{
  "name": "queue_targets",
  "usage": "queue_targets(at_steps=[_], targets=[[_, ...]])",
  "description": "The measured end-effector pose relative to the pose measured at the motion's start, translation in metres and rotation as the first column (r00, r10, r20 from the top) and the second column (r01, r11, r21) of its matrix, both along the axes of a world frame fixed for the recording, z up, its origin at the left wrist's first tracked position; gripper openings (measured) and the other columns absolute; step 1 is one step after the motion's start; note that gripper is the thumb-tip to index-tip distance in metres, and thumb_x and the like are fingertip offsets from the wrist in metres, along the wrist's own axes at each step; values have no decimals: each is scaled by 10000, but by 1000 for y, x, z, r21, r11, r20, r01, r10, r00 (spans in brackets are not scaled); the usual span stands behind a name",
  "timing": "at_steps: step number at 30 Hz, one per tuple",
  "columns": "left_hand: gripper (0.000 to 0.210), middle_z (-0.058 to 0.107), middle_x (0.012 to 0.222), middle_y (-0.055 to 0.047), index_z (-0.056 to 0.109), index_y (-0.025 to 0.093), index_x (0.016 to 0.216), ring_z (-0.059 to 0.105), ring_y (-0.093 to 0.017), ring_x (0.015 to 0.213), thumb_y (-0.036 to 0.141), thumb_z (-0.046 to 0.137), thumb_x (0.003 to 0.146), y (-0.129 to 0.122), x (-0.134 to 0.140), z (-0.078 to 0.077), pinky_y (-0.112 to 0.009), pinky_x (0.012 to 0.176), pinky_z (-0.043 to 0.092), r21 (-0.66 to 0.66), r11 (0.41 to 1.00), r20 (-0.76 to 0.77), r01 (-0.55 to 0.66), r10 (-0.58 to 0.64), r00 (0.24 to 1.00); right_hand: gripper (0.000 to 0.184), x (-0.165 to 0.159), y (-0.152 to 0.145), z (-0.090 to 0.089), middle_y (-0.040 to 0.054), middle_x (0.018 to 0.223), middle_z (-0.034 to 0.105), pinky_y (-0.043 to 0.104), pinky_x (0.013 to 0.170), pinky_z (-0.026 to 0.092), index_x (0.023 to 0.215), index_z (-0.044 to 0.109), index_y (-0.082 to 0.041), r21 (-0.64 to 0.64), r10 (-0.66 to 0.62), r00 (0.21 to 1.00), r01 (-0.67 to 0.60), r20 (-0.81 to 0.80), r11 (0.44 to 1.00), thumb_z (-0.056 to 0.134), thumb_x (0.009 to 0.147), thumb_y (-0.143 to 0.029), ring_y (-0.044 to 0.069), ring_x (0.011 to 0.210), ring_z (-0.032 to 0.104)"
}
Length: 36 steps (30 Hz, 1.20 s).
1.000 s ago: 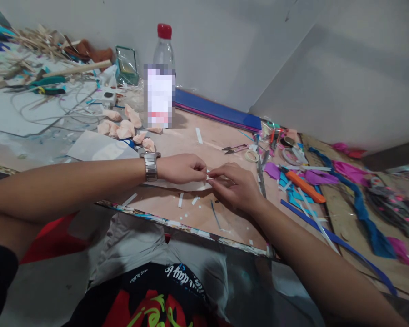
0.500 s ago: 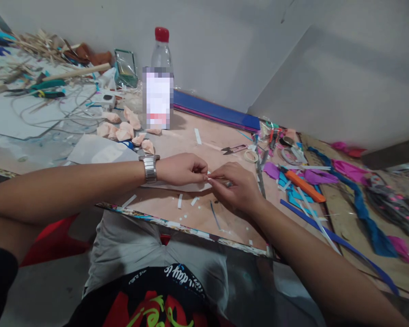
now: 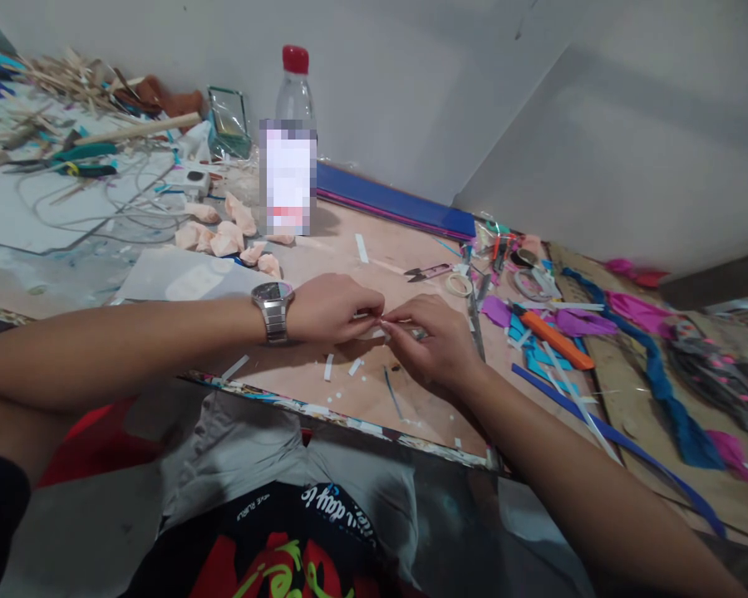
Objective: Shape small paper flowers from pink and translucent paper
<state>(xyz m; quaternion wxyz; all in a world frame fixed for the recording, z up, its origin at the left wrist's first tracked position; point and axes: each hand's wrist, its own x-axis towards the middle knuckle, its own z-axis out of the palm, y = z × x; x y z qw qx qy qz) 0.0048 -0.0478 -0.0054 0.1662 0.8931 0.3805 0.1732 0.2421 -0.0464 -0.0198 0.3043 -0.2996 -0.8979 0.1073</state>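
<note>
Black printed fabric of a shirt (image 3: pixel 287 540) fills the bottom of the frame as I follow, remotely, a close bit of fingertip work. Beyond it, short white paper strips (image 3: pixel 328 367) dot the tan wooden tabletop (image 3: pixel 424 407). At centre, the bare left hand (image 3: pixel 333 309), a silver metal watch (image 3: pixel 274 314) at its wrist, meets the bare right hand (image 3: pixel 433 336). The right thumb and forefinger are pinched tight on a tiny white piece (image 3: pixel 377 334), lying between the two hands; the left thumb sits near curled fingers, its grip on the piece too hidden for me to tell. I judge this to be fine shaping, calling next for a light, steady pinch. Against the frame half a second ago, the left wrist has rolled, baring the watch's dial, and the white paper beneath that hand has left view. Farther off, crumpled peach-coloured pieces (image 3: pixel 228 238) lie left of a clear red-capped plastic bottle (image 3: pixel 295 95).
</note>
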Motion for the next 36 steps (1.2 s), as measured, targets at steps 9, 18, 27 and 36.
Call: queue_targets(at_steps=[9, 18, 27, 36], targets=[[277, 782, 860, -28, 744, 223, 1014, 632, -150, 674, 391, 525, 1040, 0, -1, -3, -308, 578, 243, 187, 981, -170, 43, -11, 985, 59, 2, 2, 0, 58, 907, 786, 425, 808, 504, 970, 717, -240, 4, 14, 998, -15, 66, 1000, 664, 985, -262, 249, 851, 696], [285, 790, 875, -9, 740, 243, 1012, 620, -143, 678, 422, 527, 1072, -2, 2, 1, -327, 587, 211, 201, 977, -178, 74, -38, 983, 54, 1, -1, 3, 56, 885, 720, 391, 773, 475, 985, 638, -230, -88, 54, 995, -46, 89, 995, 587, 984, -213, 238, 838, 658], [333, 788, 833, -27, 745, 215, 944, 626, -146, 663, 448, 543, 1069, -2, 2, -3, -329, 581, 213, 204, 977, -156, 57, -25, 987, 45, 2, 3, -1, 51, 899, 728, 362, 756, 490, 986, 650, -232, -101, 92, 995, -86, 49, 991, 606, 988, -223, 221, 832, 666], [316, 792, 808, -14, 749, 219, 928, 645, -144, 645, 431, 556, 1061, -3, 2, -4, -316, 569, 224, 233, 971, -135, 49, -18, 991, 87, 2, 0, 3, 52, 865, 691, 381, 768, 471, 957, 626, -221, -115, 91, 991, -80, 94, 990, 563, 1011, -248, 229, 824, 628]])
